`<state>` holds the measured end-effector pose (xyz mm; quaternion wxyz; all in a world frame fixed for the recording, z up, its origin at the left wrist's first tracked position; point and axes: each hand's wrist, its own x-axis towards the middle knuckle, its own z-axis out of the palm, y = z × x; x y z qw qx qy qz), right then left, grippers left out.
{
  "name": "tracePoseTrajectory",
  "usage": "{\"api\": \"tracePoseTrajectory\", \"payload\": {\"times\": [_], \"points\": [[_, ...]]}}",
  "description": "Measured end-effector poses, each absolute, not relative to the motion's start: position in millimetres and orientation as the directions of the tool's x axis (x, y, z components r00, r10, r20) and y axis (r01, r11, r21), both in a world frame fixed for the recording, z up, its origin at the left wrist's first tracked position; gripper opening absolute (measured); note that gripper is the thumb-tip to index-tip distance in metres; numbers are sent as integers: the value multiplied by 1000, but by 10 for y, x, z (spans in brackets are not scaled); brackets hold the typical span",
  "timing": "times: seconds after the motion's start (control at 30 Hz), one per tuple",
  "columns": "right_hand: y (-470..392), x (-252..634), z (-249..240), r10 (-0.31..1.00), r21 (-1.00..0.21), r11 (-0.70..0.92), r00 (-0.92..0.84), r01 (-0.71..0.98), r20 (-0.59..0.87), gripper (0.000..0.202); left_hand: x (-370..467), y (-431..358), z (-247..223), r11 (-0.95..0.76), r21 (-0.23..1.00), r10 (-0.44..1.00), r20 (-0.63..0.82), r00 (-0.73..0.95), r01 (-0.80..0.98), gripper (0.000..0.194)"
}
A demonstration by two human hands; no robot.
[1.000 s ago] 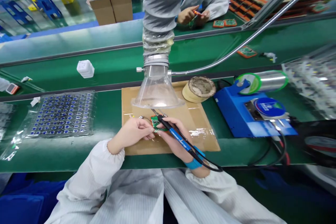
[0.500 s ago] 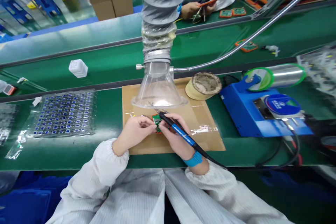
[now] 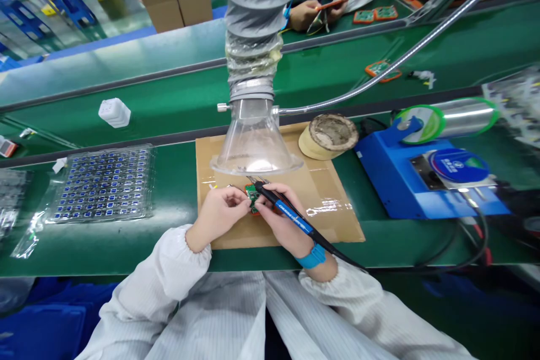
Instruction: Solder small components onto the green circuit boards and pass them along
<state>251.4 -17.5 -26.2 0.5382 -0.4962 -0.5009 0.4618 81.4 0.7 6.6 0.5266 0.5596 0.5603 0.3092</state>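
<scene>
A small green circuit board (image 3: 252, 193) with an orange edge lies on the cardboard sheet (image 3: 333, 191), partly covered by my fingers. My left hand (image 3: 221, 211) is closed in a pinch at the board's left side; whatever is between its fingertips is too small to make out. A soldering iron (image 3: 291, 215) with a black and blue handle rests in my right hand (image 3: 284, 219), between thumb and forefinger, its tip end pointing up and left. The right thumb and fingertips meet at the board's right side. Above the board hangs a clear fume hood (image 3: 255, 140).
A round cream pot (image 3: 323, 143) stands at the cardboard's back right, beside a blue solder feeder (image 3: 400, 180) with a solder reel. Left lies a clear tray of small parts (image 3: 105, 183). Behind runs a green conveyor (image 3: 177, 101) carrying white boxes (image 3: 115, 112); a co-worker's hands (image 3: 304, 15) are beyond.
The white boxes and an orange-edged board on the conveyor have shifted left. My hands stay almost in place at the circuit board, and the soldering iron is held the same way.
</scene>
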Motion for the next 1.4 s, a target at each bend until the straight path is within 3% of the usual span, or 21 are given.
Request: {"api": "tracePoseTrajectory", "payload": {"times": [0.13,0.23,0.3,0.5,0.77,1.4], "points": [[-210,2558,-316,994,-996,75,73,53,79,27,806,-7,34,27,879,986,-101,130,475,13],[-264,2633,-350,989,-991,99,102,94,108,28,795,15,47,-192,733,979,102,174,653,13],[-311,2699,-359,976,-980,129,155,150,152,26,786,52,44,-250,655,968,146,206,713,15],[-494,2916,-423,909,-902,218,259,374,327,18,758,181,-91,-191,658,967,-2,254,729,18],[-562,2957,-453,902,-866,315,161,388,400,11,732,183,-144,-172,687,965,-25,260,706,17],[-485,2893,-335,885,-800,380,68,463,460,9,750,205,-123,-146,686,965,-59,255,712,18]]}}
